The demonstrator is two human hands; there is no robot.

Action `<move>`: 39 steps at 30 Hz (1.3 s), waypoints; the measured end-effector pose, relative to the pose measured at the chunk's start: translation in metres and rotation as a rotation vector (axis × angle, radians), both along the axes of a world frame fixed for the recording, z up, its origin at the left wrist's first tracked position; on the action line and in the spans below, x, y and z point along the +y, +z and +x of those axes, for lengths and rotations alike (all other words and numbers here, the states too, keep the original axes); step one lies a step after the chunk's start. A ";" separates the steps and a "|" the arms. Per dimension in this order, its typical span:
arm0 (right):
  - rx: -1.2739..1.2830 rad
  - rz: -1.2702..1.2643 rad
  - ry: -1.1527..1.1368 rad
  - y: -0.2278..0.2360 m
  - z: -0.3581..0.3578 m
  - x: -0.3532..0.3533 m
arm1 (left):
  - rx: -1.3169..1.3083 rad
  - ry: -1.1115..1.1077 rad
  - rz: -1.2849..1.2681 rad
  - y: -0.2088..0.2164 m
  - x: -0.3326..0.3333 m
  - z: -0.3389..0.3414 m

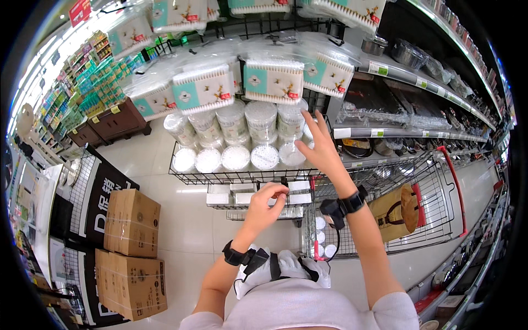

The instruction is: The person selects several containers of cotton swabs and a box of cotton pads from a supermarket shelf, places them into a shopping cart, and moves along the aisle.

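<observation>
In front of me a black wire basket (242, 179) holds rows of clear round tubs of cotton swabs (235, 158) with white tops. My right hand (320, 144) reaches over the basket's right end, fingers spread and holding nothing. Its thumb is beside the rightmost front tub (292, 154); I cannot tell if they touch. Lower and nearer to me, my left hand (266, 203) has its fingers curled loosely in, with nothing visible in them. White boxes (246, 198) sit on a lower wire rack just past it. Both wrists carry black straps with small devices.
Bagged swab packs (203, 88) hang above the tubs. To my right stands a wire shopping cart (440, 231) with a brown paper bag (397, 212) and several white-topped tubs (320, 236). Metal shelves (407, 133) with pans run behind it. Strapped cardboard boxes (132, 225) are stacked at left.
</observation>
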State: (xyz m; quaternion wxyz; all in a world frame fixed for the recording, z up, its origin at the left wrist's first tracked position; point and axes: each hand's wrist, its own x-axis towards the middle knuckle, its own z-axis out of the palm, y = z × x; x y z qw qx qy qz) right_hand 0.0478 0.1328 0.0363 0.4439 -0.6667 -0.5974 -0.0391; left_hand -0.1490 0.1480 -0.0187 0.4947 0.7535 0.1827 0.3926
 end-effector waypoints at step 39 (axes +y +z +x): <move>1.828 0.006 0.731 -0.049 -0.097 -0.115 | -0.194 -0.176 0.255 0.018 -0.024 -0.025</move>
